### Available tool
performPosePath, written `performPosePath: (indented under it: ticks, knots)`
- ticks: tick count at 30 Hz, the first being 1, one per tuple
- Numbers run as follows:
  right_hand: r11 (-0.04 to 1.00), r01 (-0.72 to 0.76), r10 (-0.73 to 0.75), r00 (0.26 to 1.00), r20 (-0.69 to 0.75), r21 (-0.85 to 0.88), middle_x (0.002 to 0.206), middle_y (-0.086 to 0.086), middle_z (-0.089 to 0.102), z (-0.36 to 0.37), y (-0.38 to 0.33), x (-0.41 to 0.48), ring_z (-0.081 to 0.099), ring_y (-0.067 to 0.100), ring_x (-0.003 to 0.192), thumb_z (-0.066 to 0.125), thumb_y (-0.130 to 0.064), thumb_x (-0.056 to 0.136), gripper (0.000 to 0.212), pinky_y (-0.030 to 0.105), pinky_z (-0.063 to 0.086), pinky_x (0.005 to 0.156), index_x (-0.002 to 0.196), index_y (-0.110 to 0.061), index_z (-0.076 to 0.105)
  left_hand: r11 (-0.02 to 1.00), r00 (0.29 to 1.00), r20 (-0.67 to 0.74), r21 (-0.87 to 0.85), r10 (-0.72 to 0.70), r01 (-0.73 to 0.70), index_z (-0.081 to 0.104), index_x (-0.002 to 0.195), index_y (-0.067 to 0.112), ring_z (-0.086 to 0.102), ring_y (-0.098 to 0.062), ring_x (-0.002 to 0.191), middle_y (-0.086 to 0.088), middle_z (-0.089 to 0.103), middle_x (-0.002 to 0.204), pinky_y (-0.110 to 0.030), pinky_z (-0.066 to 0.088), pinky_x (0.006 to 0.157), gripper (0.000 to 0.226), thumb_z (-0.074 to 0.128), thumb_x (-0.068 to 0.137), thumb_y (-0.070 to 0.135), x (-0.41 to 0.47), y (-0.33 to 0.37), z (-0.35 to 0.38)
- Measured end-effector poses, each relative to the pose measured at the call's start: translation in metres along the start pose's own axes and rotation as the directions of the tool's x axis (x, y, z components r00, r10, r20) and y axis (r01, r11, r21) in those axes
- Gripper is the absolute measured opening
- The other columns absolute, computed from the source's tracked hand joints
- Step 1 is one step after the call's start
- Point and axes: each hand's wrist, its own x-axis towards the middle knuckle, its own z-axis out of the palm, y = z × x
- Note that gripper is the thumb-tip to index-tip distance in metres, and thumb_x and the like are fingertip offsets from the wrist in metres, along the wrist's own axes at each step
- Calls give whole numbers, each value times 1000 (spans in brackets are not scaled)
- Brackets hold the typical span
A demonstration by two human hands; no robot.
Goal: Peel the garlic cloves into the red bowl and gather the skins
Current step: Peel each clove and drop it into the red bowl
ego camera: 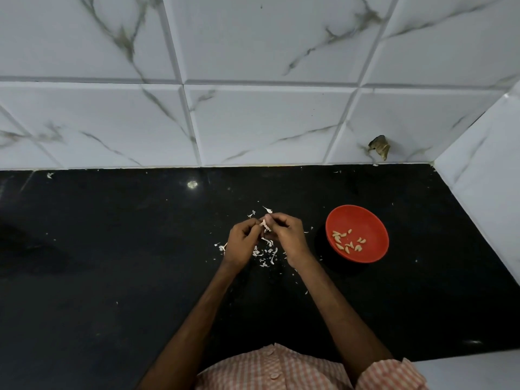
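The red bowl sits on the black counter to the right of the hands and holds about a dozen peeled cloves. The left hand and right hand meet above the counter, fingertips pinching a garlic clove with white skin hanging off it. Loose skins lie scattered beneath and around the hands.

On the counter the 2 hands meet at the middle, left hand beside right hand, a garlic clove pinched between them; skins lie scattered beneath and around them; the bowl sits to their right, peeled cloves inside; the tiled wall stands behind the counter.
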Motion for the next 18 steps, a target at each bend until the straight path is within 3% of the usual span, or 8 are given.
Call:
performPosePath:
  ticks: [4, 8, 10, 13, 15, 18]
  knots:
    - [993, -49, 51, 999, -20, 103, 96, 12, 76, 2, -1, -2, 73, 24, 93, 64, -12, 97, 15, 49, 58, 91, 98, -3, 75, 1000, 1000, 16, 20, -10, 10, 59, 57, 33, 36, -6, 50, 12, 45, 51, -22, 31, 50, 51, 51, 97, 3, 1, 1, 2]
    - [984, -78, 89, 994, -66, 159, 99, 13, 76, 2, 0, 0, 73, 27, 96, 65, -14, 97, 16, 48, 59, 90, 97, -3, 76, 1000, 1000, 31, 18, 4, -4, 57, 57, 31, 36, -4, 50, 12, 45, 51, -21, 32, 51, 51, 51, 96, -1, 0, 1, 3]
    - [974, -99, 119, 989, -90, 204, 97, 11, 76, 2, 1, 1, 72, 27, 92, 66, -16, 97, 15, 46, 60, 88, 95, -5, 76, 1000, 999, 41, 26, -5, 4, 52, 57, 21, 36, -6, 50, 10, 44, 52, -25, 31, 52, 38, 51, 92, 6, -1, -1, 3]
    - [943, -124, 184, 968, -172, 309, 88, 3, 73, -1, -3, 3, 63, 12, 75, 66, -15, 96, 12, 31, 59, 73, 90, -10, 76, 999, 999, 34, 36, -40, 39, 49, 57, 17, 37, -7, 50, 10, 44, 51, -26, 31, 52, 30, 49, 87, 17, -1, -6, 1]
    - [952, -106, 169, 964, -206, 288, 86, -1, 72, -5, -4, 4, 62, 5, 71, 65, -12, 97, 10, 23, 56, 65, 94, -11, 75, 997, 996, 44, 36, -74, 73, 52, 60, 19, 43, -9, 51, 6, 50, 53, -28, 35, 54, 32, 48, 91, 22, -1, -10, -2]
    - [972, -81, 120, 979, -168, 221, 91, 1, 74, -6, -3, 2, 68, 6, 81, 64, -8, 96, 13, 22, 56, 68, 104, -11, 75, 982, 989, 79, 157, -122, 109, 63, 69, 19, 56, -11, 55, -4, 62, 60, -28, 45, 58, 48, 44, 103, 45, -1, -9, -5]
